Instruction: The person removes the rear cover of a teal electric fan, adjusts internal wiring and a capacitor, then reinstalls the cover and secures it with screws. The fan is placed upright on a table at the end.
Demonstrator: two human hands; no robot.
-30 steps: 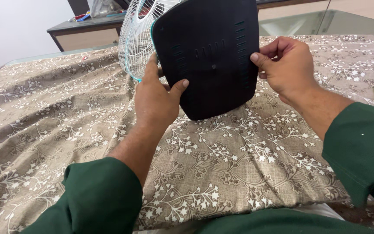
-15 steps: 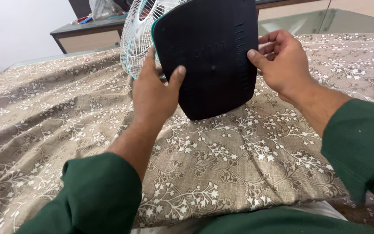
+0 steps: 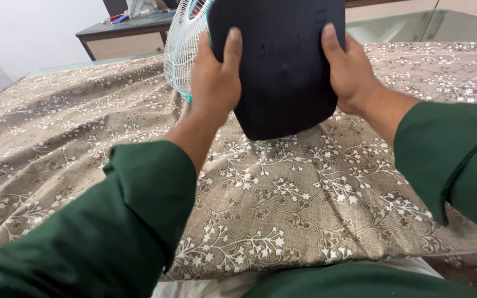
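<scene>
Side table (image 3: 118, 40), dark top, far left bkgd, small coloured items on it, too blurred to ID
Fan guard (image 3: 182, 52), white wire w/ teal rim, upright behind L hand, attached to fan
L hand (image 3: 214, 77): gripping left edge of fan base (image 3: 282, 66), thumb laid on its dark underside, fingers hidden behind
Fan base: dark, rounded, tilted up off bedsheet (image 3: 282, 204), underside toward camera
R hand (image 3: 350, 72): gripping right edge, thumb on underside
Bedsheet: beige, white floral print, wrinkled at left

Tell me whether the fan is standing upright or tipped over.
Tipped: the fan's dark base faces the camera, gripped by left hand and right hand.
</scene>
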